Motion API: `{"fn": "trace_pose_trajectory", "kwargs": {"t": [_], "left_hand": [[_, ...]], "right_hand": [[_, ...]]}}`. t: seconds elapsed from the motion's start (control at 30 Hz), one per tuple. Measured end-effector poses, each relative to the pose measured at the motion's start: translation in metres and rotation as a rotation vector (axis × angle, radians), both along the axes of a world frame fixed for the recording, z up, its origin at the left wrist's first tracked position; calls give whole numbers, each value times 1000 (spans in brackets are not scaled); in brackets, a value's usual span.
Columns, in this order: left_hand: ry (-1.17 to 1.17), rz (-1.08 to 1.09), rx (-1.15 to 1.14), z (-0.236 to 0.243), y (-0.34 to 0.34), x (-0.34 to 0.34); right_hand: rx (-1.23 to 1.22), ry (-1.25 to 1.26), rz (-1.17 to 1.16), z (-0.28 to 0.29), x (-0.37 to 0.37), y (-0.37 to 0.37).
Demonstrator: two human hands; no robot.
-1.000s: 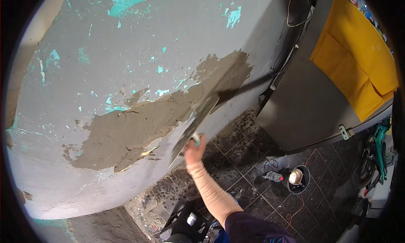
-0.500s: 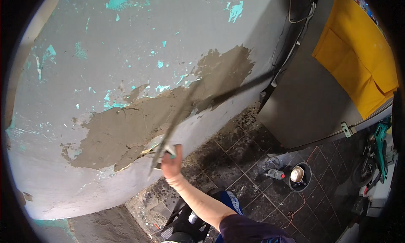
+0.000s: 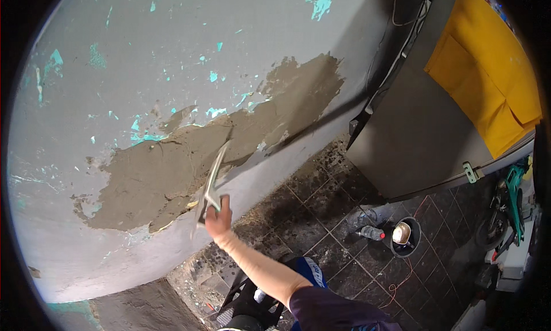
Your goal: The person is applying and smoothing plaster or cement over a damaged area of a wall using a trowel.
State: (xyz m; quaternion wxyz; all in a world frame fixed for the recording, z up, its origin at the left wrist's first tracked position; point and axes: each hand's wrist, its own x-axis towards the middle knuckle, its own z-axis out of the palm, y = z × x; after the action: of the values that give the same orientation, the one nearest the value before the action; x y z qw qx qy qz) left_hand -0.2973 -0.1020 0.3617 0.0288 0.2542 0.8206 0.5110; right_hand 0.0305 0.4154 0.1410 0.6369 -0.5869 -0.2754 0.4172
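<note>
My right hand [image 3: 219, 219] is closed round the handle of a long steel trowel [image 3: 214, 170], held at the wall [image 3: 115, 55] along a broad, uneven patch of grey-brown plaster [image 3: 132, 182]. Whether the blade touches the surface is unclear. The wall around the patch is pale grey with turquoise flecks, and the patch has cracked, ragged edges near the trowel. I do not see my left hand.
Below lies a dirty tiled floor [image 3: 327, 216] with a bucket [image 3: 414, 237] holding tools, a plastic bottle [image 3: 370, 233] and an orange cord [image 3: 395, 288]. A grey panel [image 3: 396, 147] with yellow fabric [image 3: 482, 72], loose cables and a turquoise bike [image 3: 513, 202] stand right. A black object [image 3: 238, 308] is below my arm.
My right hand and trowel have moved leftward along the patch, from its lower middle toward its left half, and the blade now appears shorter and more steeply angled.
</note>
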Motion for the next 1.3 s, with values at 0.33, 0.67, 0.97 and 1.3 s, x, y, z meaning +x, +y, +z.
{"fn": "trace_pose_trajectory", "kwargs": {"t": [0.33, 0.67, 0.97, 1.3], "left_hand": [[61, -13, -50, 2, 2, -13], [158, -35, -88, 19, 10, -18], [218, -17, -102, 19, -1, -22], [282, -48, -145, 32, 7, -25]], "right_hand": [[70, 61, -460, -82, 171, 72], [304, -352, -103, 35, 24, 26], [204, -83, -389, 13, 148, 40], [371, -266, -88, 55, 35, 22]]}}
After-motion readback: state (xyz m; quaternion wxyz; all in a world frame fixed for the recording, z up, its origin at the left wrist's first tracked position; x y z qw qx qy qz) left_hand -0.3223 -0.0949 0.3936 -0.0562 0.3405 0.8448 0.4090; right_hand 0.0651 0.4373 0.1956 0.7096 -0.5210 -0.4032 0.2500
